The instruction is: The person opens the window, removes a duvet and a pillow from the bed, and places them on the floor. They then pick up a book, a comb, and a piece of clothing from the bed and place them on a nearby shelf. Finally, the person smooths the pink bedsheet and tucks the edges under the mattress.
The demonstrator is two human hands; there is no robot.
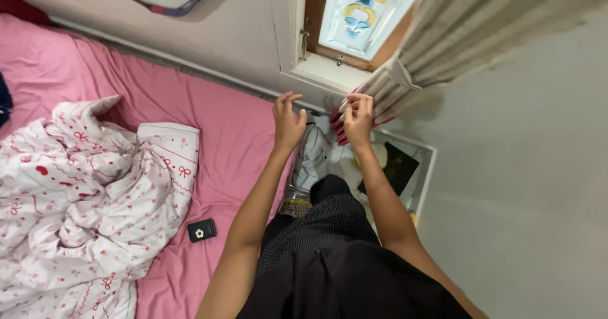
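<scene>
I stand beside a bed with both arms stretched toward a window. My right hand (358, 118) pinches the lower gathered edge of a beige pleated curtain (443, 34), where its hem shows pink-red trim (337, 124). A little to the left of the curtain's edge, my left hand (287, 121) is raised with its fingers apart and nothing in it.
A pink-sheeted bed (209, 123) fills the left, with a crumpled white quilt with red prints (82, 192) and a small black phone (202, 230) on it. A window with patterned glass (361, 9) sits above. Below my hands is a white shelf (425, 167) with a dark book (396, 167) and clutter.
</scene>
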